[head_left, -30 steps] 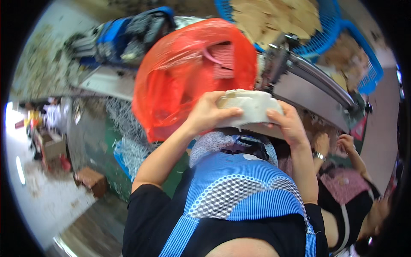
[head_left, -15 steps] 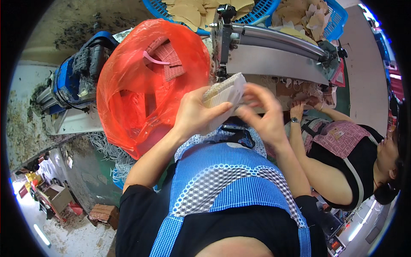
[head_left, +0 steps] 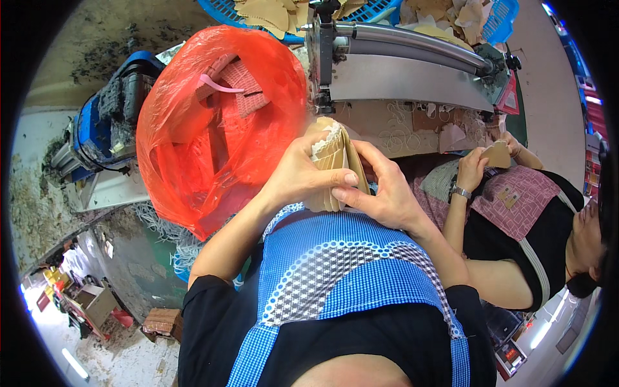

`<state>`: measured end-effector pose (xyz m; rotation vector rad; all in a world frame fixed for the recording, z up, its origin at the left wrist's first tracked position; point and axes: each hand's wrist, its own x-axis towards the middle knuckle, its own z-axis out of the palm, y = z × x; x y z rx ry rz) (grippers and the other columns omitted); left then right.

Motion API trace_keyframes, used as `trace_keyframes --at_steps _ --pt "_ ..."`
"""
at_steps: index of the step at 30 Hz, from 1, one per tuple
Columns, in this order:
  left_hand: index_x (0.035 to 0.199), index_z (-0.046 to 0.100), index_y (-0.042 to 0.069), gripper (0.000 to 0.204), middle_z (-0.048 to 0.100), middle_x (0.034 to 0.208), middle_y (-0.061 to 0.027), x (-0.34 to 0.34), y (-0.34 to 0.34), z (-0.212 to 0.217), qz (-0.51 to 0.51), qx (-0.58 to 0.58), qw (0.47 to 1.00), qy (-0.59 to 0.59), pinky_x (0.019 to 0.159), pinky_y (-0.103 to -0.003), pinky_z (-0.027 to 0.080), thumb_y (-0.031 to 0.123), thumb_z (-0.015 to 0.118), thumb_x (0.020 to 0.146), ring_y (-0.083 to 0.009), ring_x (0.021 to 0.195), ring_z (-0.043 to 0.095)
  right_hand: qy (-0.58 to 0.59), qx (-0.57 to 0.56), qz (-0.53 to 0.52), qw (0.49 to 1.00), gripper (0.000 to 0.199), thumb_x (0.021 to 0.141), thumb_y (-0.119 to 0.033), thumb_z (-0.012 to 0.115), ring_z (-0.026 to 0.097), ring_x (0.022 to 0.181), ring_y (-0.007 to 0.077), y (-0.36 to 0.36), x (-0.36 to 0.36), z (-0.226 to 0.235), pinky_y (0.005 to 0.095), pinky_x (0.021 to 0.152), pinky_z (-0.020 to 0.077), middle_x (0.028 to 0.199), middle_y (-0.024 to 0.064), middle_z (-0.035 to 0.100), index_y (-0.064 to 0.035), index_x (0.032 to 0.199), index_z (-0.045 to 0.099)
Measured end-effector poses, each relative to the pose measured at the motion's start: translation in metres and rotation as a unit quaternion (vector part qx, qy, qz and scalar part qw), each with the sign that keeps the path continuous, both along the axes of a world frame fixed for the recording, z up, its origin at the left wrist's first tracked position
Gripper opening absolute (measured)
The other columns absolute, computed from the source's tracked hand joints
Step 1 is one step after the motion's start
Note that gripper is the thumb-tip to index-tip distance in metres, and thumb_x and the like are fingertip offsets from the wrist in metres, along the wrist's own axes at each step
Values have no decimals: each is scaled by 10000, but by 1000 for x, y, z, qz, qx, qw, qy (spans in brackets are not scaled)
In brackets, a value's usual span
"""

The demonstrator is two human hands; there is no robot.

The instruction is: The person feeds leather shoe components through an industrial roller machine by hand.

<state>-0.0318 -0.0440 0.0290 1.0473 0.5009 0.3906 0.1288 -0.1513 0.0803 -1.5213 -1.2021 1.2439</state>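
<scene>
A stack of thin tan cut pieces with white scalloped edges stands upright just above my apron. Around its left side my left hand is closed, the thumb lying across the near face. On the other side my right hand grips a tan piece at the stack's right edge, its thumb tip close to the left thumb. The lower part of the stack is partly behind my thumbs. Left of my hands sits a red plastic bag, open at the top, with pink woven pieces inside.
Ahead is a roller machine with a metal plate. Blue baskets of tan pieces stand behind it. At right a co-worker's hand holds a tan piece. A dusty blue motor lies left of the bag.
My right hand has closed in on the stack from slightly apart. The stack has turned from its pale side to show tan faces. The co-worker's hands have come up with a tan piece.
</scene>
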Motion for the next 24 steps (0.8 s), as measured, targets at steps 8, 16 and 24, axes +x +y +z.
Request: trace_keyframes --at_steps 8,16,24 --pt "1198 582 5 450 648 1023 -30 -2 1 -8 -32 34 997 56 804 -263 510 210 770 844 -93 904 610 35 -93 -85 991 315 979 -159 538 599 998 151 -7 28 -8 287 889 472 1098 100 632 39 1223 562" --pt "1289 529 24 418 600 1188 -74 -9 18 -31 -82 19 996 29 990 -295 429 184 657 925 -131 1123 545 121 -83 -134 980 299 989 -184 556 611 977 117 -20 78 33 269 873 471 1048 69 675 34 1189 605" --pt "1134 587 13 305 621 1023 -22 20 18 -22 -91 90 989 79 775 -218 478 214 685 925 -66 926 578 14 -50 -166 985 236 958 -171 627 541 767 44 -15 64 -53 224 674 450 852 -9 634 48 1043 611"
